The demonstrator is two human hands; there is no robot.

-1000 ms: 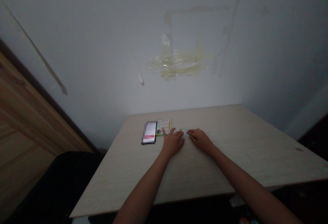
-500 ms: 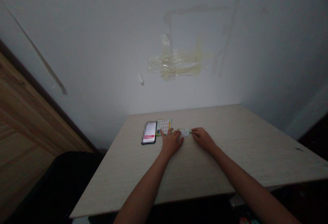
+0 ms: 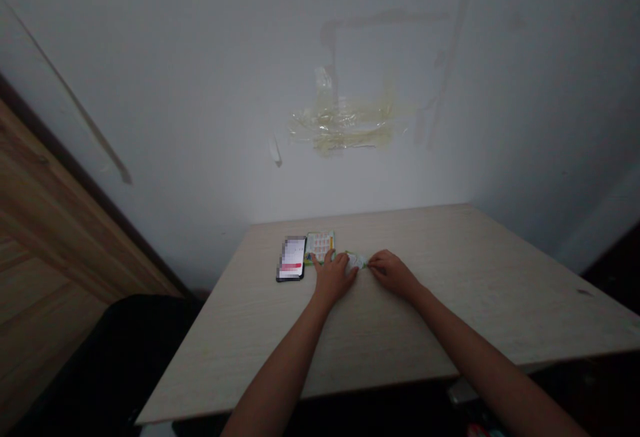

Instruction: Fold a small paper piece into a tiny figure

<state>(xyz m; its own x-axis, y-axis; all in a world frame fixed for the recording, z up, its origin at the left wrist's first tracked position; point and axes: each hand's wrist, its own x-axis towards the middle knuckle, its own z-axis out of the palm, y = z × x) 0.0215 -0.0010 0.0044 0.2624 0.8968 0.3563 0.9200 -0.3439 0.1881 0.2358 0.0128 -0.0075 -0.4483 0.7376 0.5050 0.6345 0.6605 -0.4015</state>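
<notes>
We have a pale worktop [image 3: 465, 270] in front of us, its surface streaked with fine, wood-like grain. On it, somewhat nearer the far edge than the near one, lies a small paper piece [image 3: 357, 261], thin and whitish with green and yellow along its border; its full outline is hidden by our fingers. Our left hand [image 3: 335, 280] lies palm down with the fingers spread, its fingertips resting at the left end of the paper and over the lower edge of a printed card [image 3: 320, 244]. Our right hand [image 3: 394, 272] has thumb and fingertips pressed together, pinching the paper's right tip.

The card is flat and four-sided, green-edged, with rows of small reddish blocks and a yellow strip on its right side; we cannot read its print, nor the faint marks on the paper. Just beside it, toward the worktop's far left corner, we see a dark-framed phone [image 3: 291, 260], its lit screen partly blurred and crossed by a red bar.

The far edge runs along a matte grey wall [image 3: 200, 90] that carries glossy, wrinkled, yellowed tape [image 3: 345, 127]. We have a broad stretch of worktop between the right hand and the right edge, and another from the wrists down to the near edge.
</notes>
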